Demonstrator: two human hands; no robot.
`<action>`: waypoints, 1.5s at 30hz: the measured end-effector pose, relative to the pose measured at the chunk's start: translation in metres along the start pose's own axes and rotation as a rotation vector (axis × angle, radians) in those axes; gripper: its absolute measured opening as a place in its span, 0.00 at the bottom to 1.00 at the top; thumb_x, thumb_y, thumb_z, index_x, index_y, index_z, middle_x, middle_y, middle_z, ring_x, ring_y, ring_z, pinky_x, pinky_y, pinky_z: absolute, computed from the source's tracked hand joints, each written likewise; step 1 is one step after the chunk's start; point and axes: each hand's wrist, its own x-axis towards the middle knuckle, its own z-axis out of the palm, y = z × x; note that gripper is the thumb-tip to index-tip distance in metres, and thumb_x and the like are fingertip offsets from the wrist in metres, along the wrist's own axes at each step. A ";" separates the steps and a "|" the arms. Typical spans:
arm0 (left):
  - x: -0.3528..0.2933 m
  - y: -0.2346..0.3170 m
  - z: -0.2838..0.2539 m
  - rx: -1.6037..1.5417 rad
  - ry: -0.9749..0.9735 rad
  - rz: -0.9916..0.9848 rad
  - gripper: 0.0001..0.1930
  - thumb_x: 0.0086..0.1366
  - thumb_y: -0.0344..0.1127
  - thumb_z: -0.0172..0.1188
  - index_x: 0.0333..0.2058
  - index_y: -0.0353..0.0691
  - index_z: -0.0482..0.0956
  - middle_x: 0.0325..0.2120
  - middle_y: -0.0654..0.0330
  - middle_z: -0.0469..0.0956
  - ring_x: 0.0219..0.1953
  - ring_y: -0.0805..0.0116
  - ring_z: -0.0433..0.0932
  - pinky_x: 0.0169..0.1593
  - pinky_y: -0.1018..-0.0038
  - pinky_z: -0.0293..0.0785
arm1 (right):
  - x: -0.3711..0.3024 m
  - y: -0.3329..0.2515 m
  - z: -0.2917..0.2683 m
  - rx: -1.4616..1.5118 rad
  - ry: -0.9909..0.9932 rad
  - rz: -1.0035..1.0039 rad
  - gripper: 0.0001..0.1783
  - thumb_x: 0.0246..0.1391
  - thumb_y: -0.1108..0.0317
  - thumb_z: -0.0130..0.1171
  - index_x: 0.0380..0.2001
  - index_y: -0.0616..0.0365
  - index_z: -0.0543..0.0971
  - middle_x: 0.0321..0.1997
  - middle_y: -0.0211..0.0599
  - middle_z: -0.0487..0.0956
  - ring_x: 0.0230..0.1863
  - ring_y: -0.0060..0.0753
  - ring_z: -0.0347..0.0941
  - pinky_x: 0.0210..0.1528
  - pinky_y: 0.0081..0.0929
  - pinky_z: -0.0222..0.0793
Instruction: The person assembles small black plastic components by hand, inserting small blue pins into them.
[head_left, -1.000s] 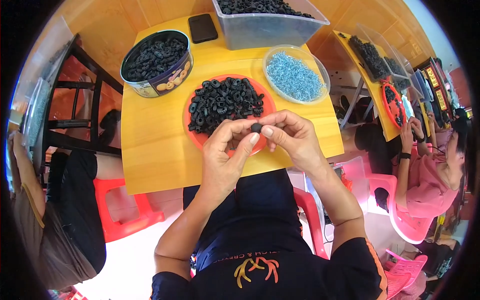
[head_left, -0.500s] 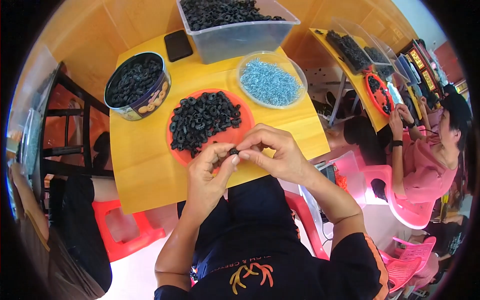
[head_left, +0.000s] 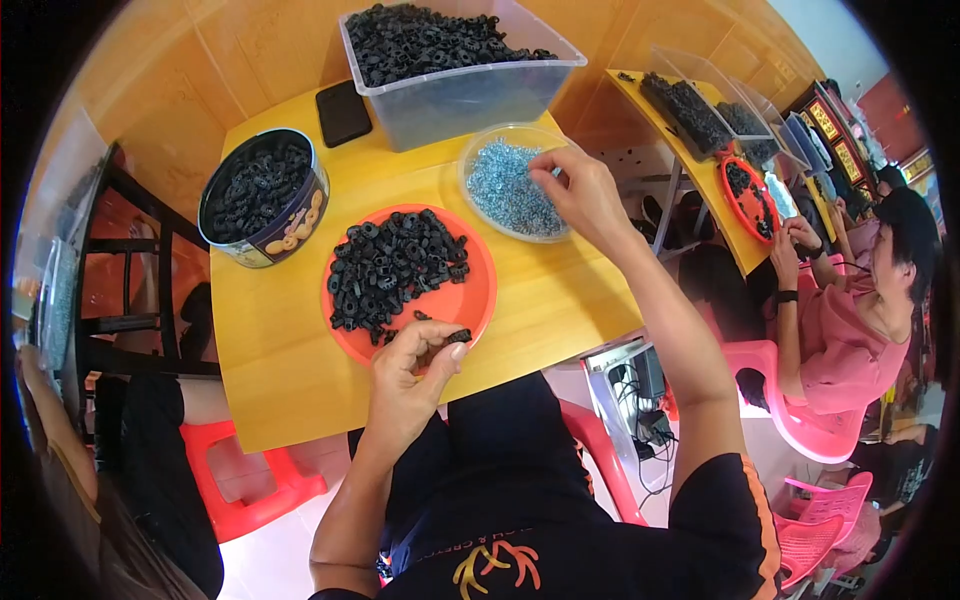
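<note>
Between thumb and fingertips, my left hand [head_left: 412,375] pinches a small black plastic part [head_left: 459,337] over the near edge of a round orange plate [head_left: 470,300]. Many similar black parts [head_left: 390,265] are heaped on that plate. My right hand [head_left: 580,190] reaches over a round clear tub [head_left: 466,205] full of small shiny bluish-silver pieces [head_left: 510,185]. Its fingers are drawn together at the pile, and whatever may be between them is too small to make out.
A round tin [head_left: 265,245] of black parts stands at the left, with a dark phone [head_left: 343,113] behind. At the back sits a large clear bin [head_left: 460,105] heaped with black parts. A person in pink [head_left: 850,340] works at another table on the right.
My right hand has left the black part and moved forward and right to the tub of bluish-silver pieces. My left hand still holds the part. The view has shifted slightly.
</note>
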 end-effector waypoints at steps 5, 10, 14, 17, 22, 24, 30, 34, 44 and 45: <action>-0.001 0.000 -0.002 0.001 -0.001 -0.010 0.07 0.63 0.25 0.60 0.39 0.32 0.77 0.30 0.64 0.79 0.30 0.80 0.76 0.36 0.80 0.74 | 0.023 0.013 0.014 -0.220 0.048 -0.038 0.09 0.54 0.62 0.61 0.34 0.55 0.82 0.37 0.38 0.80 0.36 0.41 0.76 0.41 0.36 0.71; -0.001 0.000 -0.003 0.021 -0.003 -0.007 0.07 0.63 0.25 0.60 0.39 0.33 0.77 0.29 0.64 0.78 0.30 0.80 0.76 0.36 0.81 0.74 | 0.024 0.016 0.022 -0.318 0.062 -0.121 0.08 0.53 0.63 0.61 0.34 0.53 0.82 0.37 0.36 0.80 0.37 0.39 0.75 0.41 0.35 0.71; -0.001 -0.001 -0.005 0.005 -0.008 -0.010 0.07 0.63 0.26 0.61 0.39 0.33 0.78 0.29 0.64 0.78 0.30 0.80 0.76 0.35 0.81 0.74 | 0.023 0.012 0.021 -0.176 0.031 0.012 0.08 0.52 0.65 0.60 0.35 0.54 0.82 0.37 0.39 0.80 0.43 0.44 0.75 0.45 0.38 0.71; -0.001 -0.003 -0.005 0.007 -0.020 0.004 0.07 0.63 0.26 0.60 0.40 0.32 0.77 0.29 0.64 0.78 0.30 0.80 0.76 0.35 0.81 0.73 | 0.025 0.012 0.023 -0.112 0.045 0.004 0.09 0.53 0.65 0.60 0.36 0.54 0.82 0.38 0.41 0.80 0.42 0.45 0.75 0.45 0.38 0.71; 0.000 -0.004 -0.008 0.046 -0.089 -0.011 0.09 0.65 0.25 0.58 0.43 0.32 0.74 0.33 0.62 0.78 0.33 0.78 0.75 0.38 0.81 0.72 | 0.034 0.010 0.026 -0.191 0.054 -0.101 0.11 0.54 0.62 0.60 0.38 0.54 0.82 0.39 0.39 0.79 0.35 0.38 0.76 0.42 0.34 0.72; -0.001 -0.004 -0.007 0.048 -0.082 -0.011 0.08 0.65 0.24 0.58 0.42 0.32 0.74 0.32 0.63 0.78 0.33 0.78 0.75 0.38 0.81 0.72 | 0.037 0.007 0.026 -0.190 -0.035 -0.051 0.12 0.53 0.62 0.60 0.38 0.56 0.82 0.40 0.39 0.79 0.36 0.40 0.76 0.42 0.35 0.71; -0.002 0.000 -0.008 0.046 -0.074 -0.070 0.08 0.64 0.25 0.58 0.42 0.32 0.75 0.32 0.65 0.77 0.33 0.79 0.74 0.38 0.81 0.72 | 0.038 0.004 0.023 -0.077 -0.047 0.004 0.12 0.52 0.64 0.62 0.37 0.59 0.81 0.38 0.40 0.80 0.35 0.37 0.76 0.41 0.32 0.72; -0.002 0.000 -0.008 0.039 -0.069 -0.080 0.08 0.64 0.25 0.59 0.42 0.33 0.75 0.32 0.65 0.77 0.33 0.79 0.74 0.38 0.81 0.72 | 0.038 0.013 0.022 0.047 -0.034 0.056 0.12 0.51 0.65 0.63 0.37 0.60 0.81 0.34 0.38 0.81 0.33 0.31 0.75 0.39 0.28 0.71; -0.001 -0.002 -0.008 0.067 -0.074 -0.008 0.08 0.65 0.24 0.58 0.42 0.32 0.75 0.32 0.64 0.77 0.33 0.79 0.75 0.38 0.81 0.72 | 0.034 0.027 0.019 0.224 0.026 0.159 0.11 0.53 0.65 0.61 0.36 0.60 0.81 0.31 0.39 0.82 0.32 0.31 0.78 0.38 0.28 0.72; -0.001 -0.002 -0.008 0.066 -0.077 -0.008 0.08 0.65 0.24 0.58 0.42 0.31 0.75 0.32 0.64 0.77 0.33 0.79 0.75 0.38 0.81 0.72 | 0.034 0.028 0.017 0.202 0.025 0.161 0.11 0.54 0.65 0.61 0.37 0.60 0.81 0.31 0.39 0.82 0.32 0.31 0.77 0.38 0.28 0.72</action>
